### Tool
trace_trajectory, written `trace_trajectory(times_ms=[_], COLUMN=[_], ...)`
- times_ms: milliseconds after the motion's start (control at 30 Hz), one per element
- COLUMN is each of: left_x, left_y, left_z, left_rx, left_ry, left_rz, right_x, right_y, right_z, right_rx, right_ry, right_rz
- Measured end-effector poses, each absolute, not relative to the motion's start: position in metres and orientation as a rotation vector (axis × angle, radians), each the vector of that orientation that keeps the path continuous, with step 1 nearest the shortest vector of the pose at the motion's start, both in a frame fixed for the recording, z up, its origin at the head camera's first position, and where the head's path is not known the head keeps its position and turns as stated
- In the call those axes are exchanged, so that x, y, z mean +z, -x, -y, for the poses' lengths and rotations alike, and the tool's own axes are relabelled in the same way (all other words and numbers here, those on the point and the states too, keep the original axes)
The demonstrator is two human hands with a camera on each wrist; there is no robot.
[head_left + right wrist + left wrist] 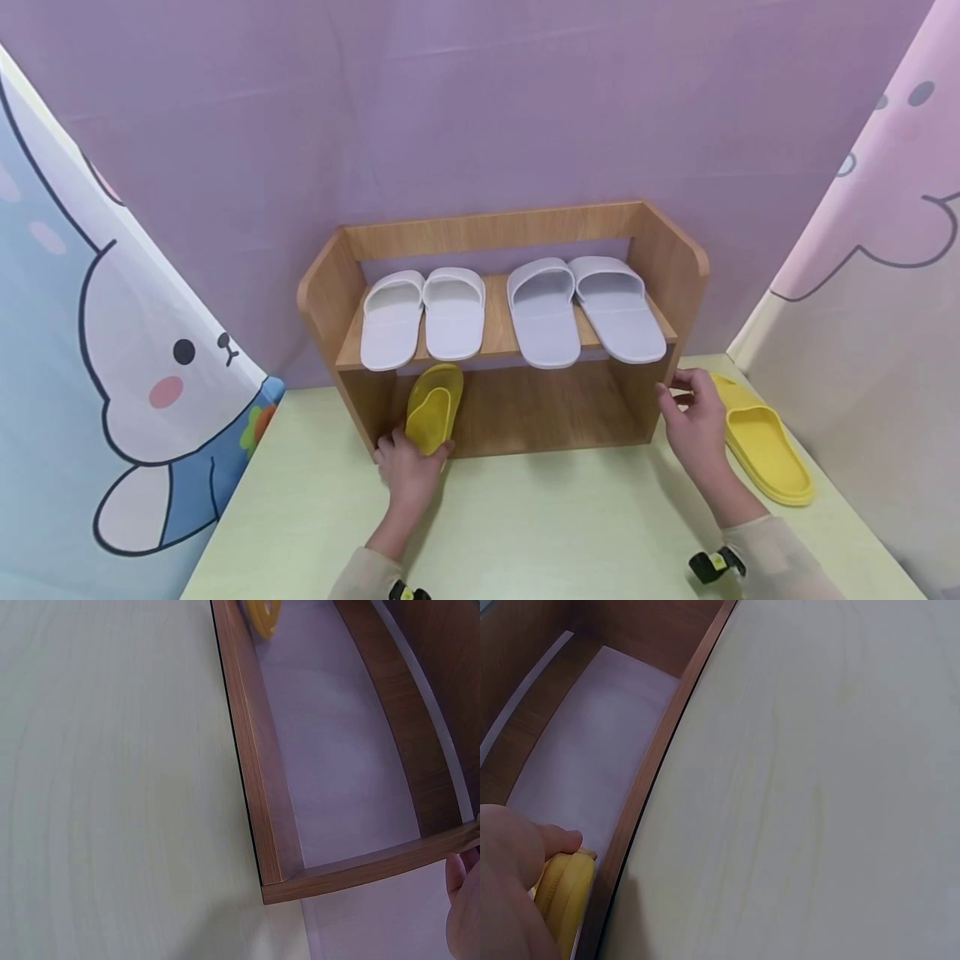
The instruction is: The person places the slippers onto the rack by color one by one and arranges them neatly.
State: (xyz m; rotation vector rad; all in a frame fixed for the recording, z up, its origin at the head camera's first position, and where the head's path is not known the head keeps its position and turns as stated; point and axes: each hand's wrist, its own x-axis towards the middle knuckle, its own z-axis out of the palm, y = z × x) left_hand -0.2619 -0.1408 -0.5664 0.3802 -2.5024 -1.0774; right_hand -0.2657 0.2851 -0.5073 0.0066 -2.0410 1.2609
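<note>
My left hand (411, 473) grips the heel end of a yellow slipper (435, 408) in the lower left of a wooden shoe rack (495, 229). In the left wrist view, the thumb (559, 840) lies over the slipper's yellow edge (566, 889), and the palm hides much of the rest. At the rack's right side panel, my right hand (693, 421) pinches the front edge between thumb and fingers. The right wrist view catches only part of these fingers (457, 877) at the panel's edge. A second yellow slipper (768, 450) lies on the table, right of the right hand.
Two white slippers (453, 321) stand side by side on the upper left shelf, with two pale lilac ones (543, 321) to their right. The rack rests on a pale table (525, 525) against a purple backdrop (480, 100). Printed cloths hang at both sides.
</note>
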Motion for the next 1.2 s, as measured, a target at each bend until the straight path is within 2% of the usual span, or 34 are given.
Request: trace_trajectory(times_ms=[533, 967, 1200], left_x=[-0.567, -0.568, -0.567], left_y=[0.266, 0.262, 0.263], left_z=[0.139, 0.153, 0.156], left_rx=[-0.965, -0.868, -0.887], left_ry=[-0.375, -0.129, -0.12], left_rz=[2.563, 2.628, 2.675], right_x=[-0.509, -0.507, -0.508], right_y=[0.265, 0.265, 0.265], right_z=[-0.286, -0.285, -0.285], right_rx=[1.254, 1.261, 1.257], right_ry=[0.004, -0.009, -0.018], right_rz=[2.055, 2.039, 2.023])
